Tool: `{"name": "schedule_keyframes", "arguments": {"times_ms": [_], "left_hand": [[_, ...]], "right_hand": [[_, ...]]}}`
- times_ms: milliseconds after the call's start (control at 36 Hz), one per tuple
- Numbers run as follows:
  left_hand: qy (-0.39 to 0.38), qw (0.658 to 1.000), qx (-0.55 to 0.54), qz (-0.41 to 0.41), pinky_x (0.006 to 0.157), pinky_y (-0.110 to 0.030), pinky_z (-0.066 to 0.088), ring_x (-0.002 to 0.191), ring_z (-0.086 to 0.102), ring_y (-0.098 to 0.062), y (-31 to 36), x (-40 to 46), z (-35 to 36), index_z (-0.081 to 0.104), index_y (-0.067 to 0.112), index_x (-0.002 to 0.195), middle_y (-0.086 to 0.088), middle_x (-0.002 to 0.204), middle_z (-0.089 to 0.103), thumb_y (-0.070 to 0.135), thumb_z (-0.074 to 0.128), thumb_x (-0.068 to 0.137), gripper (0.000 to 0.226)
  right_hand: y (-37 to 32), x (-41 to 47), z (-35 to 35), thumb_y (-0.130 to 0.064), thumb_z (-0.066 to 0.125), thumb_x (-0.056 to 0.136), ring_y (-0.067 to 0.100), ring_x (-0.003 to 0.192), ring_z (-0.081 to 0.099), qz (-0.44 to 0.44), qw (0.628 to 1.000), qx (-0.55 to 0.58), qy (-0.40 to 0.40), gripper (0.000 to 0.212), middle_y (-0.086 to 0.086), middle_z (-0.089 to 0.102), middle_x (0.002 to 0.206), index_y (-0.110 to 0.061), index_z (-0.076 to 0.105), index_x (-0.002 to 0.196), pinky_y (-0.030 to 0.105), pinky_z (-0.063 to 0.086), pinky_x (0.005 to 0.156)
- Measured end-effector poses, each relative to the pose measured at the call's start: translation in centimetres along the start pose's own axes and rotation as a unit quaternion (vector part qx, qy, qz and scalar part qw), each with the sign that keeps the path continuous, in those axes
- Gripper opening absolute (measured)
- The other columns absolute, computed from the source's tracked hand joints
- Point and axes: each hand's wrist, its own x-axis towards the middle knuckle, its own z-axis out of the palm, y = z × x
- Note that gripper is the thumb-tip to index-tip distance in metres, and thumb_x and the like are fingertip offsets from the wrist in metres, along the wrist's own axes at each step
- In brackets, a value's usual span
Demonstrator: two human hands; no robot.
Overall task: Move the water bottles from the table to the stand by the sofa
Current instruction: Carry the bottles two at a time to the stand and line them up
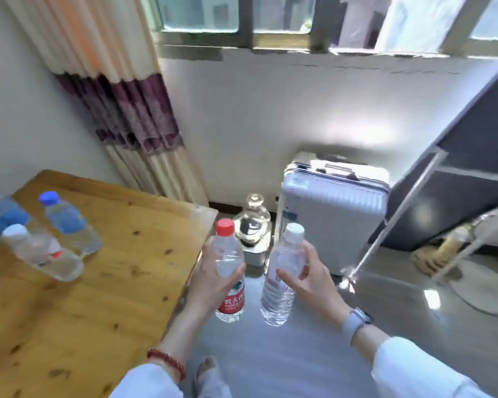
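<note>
The left hand point(213, 278) grips the red-capped bottle point(229, 271) and the right hand point(309, 278) the white-capped bottle point(282, 272), both carried upright beside the tabletop point(98, 297); thin-walled and probably light, they look best held mid-body, as here

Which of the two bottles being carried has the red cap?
The red-capped bottle in the left hand, the one with the red label. The bottle in the right hand has a white cap and no coloured label.
</note>
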Motion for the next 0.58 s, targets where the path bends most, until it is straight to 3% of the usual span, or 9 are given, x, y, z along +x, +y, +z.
{"name": "schedule_keyframes", "arguments": {"times_ms": [83, 167, 250, 444, 583], "left_hand": [[-0.094, 0.994, -0.026, 0.052, 0.088, -0.033, 0.044, 0.107, 0.055, -0.013, 5.3, -0.8, 7.5, 0.025, 0.028, 0.135, 0.004, 0.119, 0.059, 0.039, 0.074, 0.072, 0.08], [-0.176, 0.979, -0.045, 0.095, 0.092, -0.044, 0.048, 0.109, 0.058, -0.014, 10.7, -2.1, 14.8, 0.025, 0.026, 0.135, -0.001, 0.119, 0.06, 0.036, 0.074, 0.074, 0.079], [-0.257, 0.954, -0.041, 0.148, 0.089, -0.041, 0.049, 0.102, 0.059, -0.01, 16.2, -3.7, 21.9, 0.025, 0.037, 0.125, 0.009, 0.111, 0.059, 0.046, 0.071, 0.072, 0.071], [-0.405, 0.88, 0.002, 0.25, 0.082, -0.038, 0.051, 0.097, 0.062, -0.014, 28.2, -8.2, 39.2, 0.024, 0.054, 0.11, 0.016, 0.106, 0.058, 0.044, 0.071, 0.07, 0.062], [-0.48, 0.825, 0.01, 0.297, 0.086, -0.045, 0.051, 0.102, 0.061, -0.018, 36.1, -12.7, 52.3, 0.029, 0.04, 0.123, 0.009, 0.114, 0.059, 0.048, 0.071, 0.067, 0.07]], "right_hand": [[3.4, -3.5, -7.5, -0.051, 0.07, 0.071, 0.009, 0.094, 0.058, 0.027, 0.996, -0.021, 0.084, 0.073, -0.018, 0.054, 0.109, -0.034, 0.032, 0.131, 0.029, 0.046, 0.083], [6.8, -7.2, -14.3, -0.044, 0.071, 0.072, 0.014, 0.098, 0.056, 0.075, 0.983, -0.038, 0.164, 0.066, -0.016, 0.053, 0.109, -0.032, 0.035, 0.127, 0.034, 0.046, 0.086], [10.4, -11.3, -20.6, -0.043, 0.072, 0.072, 0.021, 0.101, 0.061, 0.121, 0.964, -0.001, 0.238, 0.06, -0.007, 0.061, 0.106, -0.032, 0.038, 0.121, 0.044, 0.049, 0.088], [19.5, -20.4, -33.7, -0.057, 0.064, 0.069, 0.019, 0.094, 0.061, 0.219, 0.884, -0.03, 0.412, 0.063, -0.007, 0.063, 0.11, -0.042, 0.037, 0.124, 0.032, 0.049, 0.077], [26.1, -26.3, -43.8, -0.063, 0.059, 0.067, 0.016, 0.08, 0.06, 0.271, 0.825, -0.053, 0.492, 0.062, -0.012, 0.062, 0.099, -0.04, 0.041, 0.122, 0.033, 0.051, 0.073]]}}
